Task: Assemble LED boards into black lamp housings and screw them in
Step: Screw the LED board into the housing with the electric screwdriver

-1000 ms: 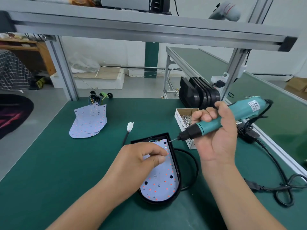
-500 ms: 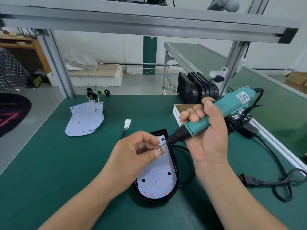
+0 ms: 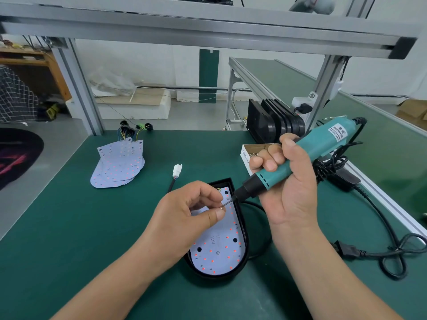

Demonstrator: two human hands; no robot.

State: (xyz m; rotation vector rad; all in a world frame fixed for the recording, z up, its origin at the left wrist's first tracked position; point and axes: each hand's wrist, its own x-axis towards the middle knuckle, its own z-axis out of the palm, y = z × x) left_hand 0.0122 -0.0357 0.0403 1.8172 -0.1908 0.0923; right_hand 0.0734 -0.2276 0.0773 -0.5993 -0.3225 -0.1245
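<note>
Our left hand (image 3: 191,218) hovered over the upper half of the LED board (image 3: 217,248), wrist low and palm turned inward. Its thumb and forefinger pinched one small screw (image 3: 222,207) against the bit's tip, with the other fingers curled behind. Our right hand (image 3: 286,181) was wrapped fully round the teal electric screwdriver (image 3: 312,153), knuckles up, and held the tool slanting down to the left toward that screw. The board lay flat inside one black housing (image 3: 243,229), which sat on the green table (image 3: 92,250) directly in front of us. We counted one screwdriver with one black power cord (image 3: 392,250) looping off to the right. One open screw box (image 3: 248,153) stood just behind the right hand, and one white connector (image 3: 177,170) lay beyond the housing. Spare LED boards (image 3: 117,167) lay fanned at far left, at least three. A row of spare housings (image 3: 275,121) stood on edge at the back, but we could not count them.
</note>
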